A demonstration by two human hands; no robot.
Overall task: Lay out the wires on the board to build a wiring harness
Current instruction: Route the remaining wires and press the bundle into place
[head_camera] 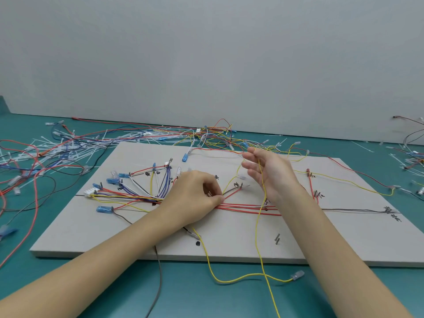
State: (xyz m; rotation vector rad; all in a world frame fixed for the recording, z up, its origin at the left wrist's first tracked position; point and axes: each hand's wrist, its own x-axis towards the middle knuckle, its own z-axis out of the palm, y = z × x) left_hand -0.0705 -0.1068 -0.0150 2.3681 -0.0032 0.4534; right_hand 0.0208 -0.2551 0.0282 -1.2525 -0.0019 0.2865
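A grey board (pixel 229 239) lies on the green table, with red, yellow, blue and white wires fanned out to pegs at its left and a red wire bundle (pixel 243 206) running along its middle. My left hand (pixel 195 198) rests on the board, its fingertips pinched on the wire bundle where the wires meet. My right hand (pixel 268 173) is raised above the board, fingers spread, with a long yellow wire (pixel 260 226) draped over them. That wire hangs down past the board's front edge. Another yellow wire ends in a clear terminal (pixel 297 275) on the table.
A tangle of loose wires and white cable ties (pixel 75 150) covers the table behind and left of the board. More wires lie at the far right (pixel 410 157). Two metal pegs (pixel 277 239) stand near the board's front. A grey wall rises behind.
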